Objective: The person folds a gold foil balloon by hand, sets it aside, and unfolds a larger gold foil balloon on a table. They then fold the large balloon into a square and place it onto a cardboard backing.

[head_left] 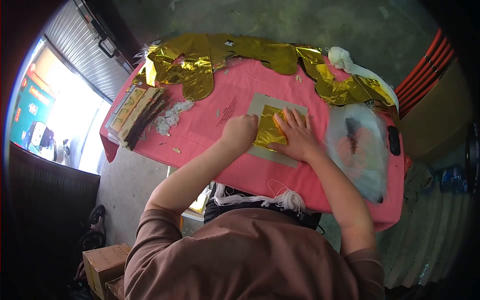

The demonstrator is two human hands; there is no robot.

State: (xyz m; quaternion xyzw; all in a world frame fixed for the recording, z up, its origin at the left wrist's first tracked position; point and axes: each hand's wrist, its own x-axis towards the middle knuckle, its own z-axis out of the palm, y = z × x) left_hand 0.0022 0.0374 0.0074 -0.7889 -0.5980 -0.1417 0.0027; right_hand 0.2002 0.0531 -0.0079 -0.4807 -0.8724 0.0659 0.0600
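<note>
A grey board (276,156) lies on the pink cloth of the table, with a sheet of gold foil (267,131) on top of it. My right hand (296,135) rests flat on the foil's right part, fingers spread. At the left edge of the foil is my left hand (241,132), its fingers curled into a fist; what it holds, if anything, is hidden. Faint printed text shows on a clear sheet or bag left of the board.
Gold foil pieces (197,67) line the table's far edge. Books or boards (127,112) and white string (172,117) lie left. A plastic bag (355,150), a black object (394,140) and a white bundle (340,58) are right. More string (290,200) hangs at the near edge.
</note>
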